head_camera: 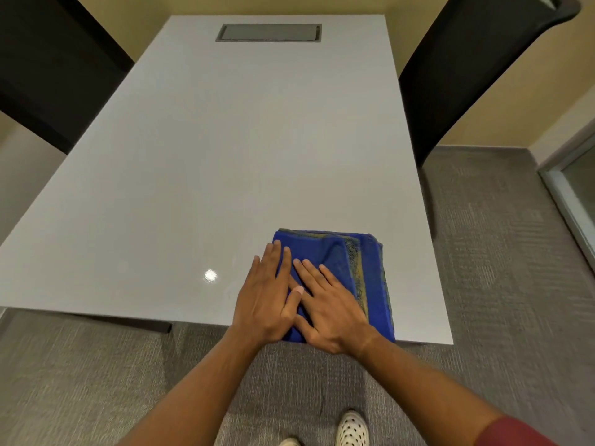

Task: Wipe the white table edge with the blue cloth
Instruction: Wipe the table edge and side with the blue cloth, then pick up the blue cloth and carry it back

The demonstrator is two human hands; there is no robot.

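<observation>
A folded blue cloth (367, 275) with a yellowish stripe lies on the white table (225, 149), at the near edge toward the right corner. Its lower end reaches the table's front edge (96, 312). My left hand (265, 300) lies flat with fingers spread on the cloth's left part, partly over the bare tabletop. My right hand (331, 313) presses flat on the cloth beside it, and my left thumb rests over its fingers. Neither hand grips the cloth.
A grey recessed panel (268, 33) sits in the table's far end. Dark chairs stand at the left (48, 75) and the right (467, 69) of the table. Grey carpet (515, 284) lies below, with my white dotted shoe (352, 429) near the bottom.
</observation>
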